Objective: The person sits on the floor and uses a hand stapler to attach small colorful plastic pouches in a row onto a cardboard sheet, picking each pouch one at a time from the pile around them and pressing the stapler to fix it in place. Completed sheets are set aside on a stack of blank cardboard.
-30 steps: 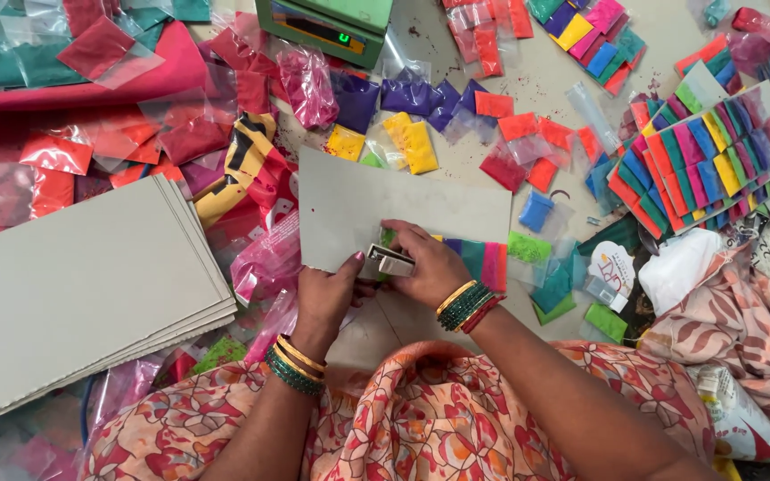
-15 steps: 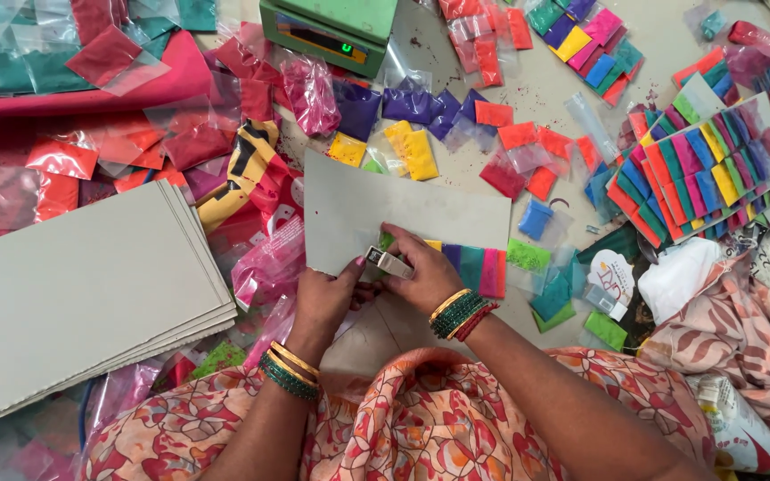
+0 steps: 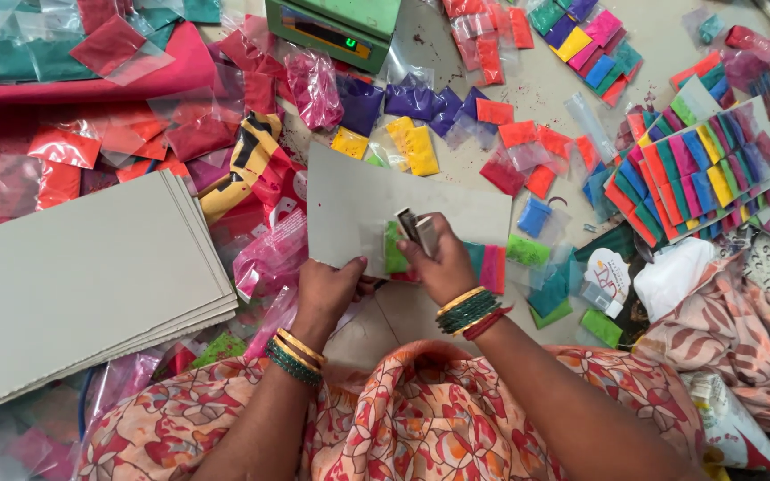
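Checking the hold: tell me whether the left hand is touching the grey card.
Touching. The head view shows the left hand with its fingers lying on the lower left edge of the grey card, no gap between them.

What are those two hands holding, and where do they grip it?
The left hand pinches the grey card at its near edge. The right hand grips a metal stapler by its rear end, over a green packet on the card.
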